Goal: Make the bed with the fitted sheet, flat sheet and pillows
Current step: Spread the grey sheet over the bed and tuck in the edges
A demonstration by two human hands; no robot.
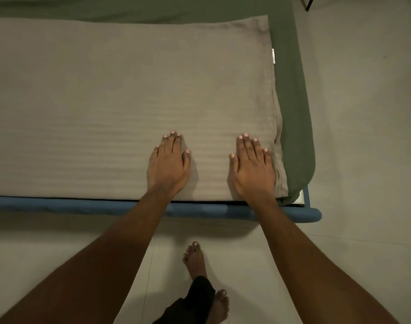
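resting flat on the pillow (129, 101): left hand (168, 167), right hand (252, 170).

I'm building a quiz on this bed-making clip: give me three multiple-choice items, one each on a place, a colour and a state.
1. Where do both hands rest?
A. on the beige sheet
B. on the floor
C. on the bed rail

2. What colour is the bed rail?
A. red
B. blue
C. white

3. How are the hands?
A. fists
B. pinching cloth
C. flat, palms down

Answers:
1 A: left hand and right hand lie on the beige sheet.
2 B: the bed rail is blue.
3 C: fingers extended, gripping nothing.
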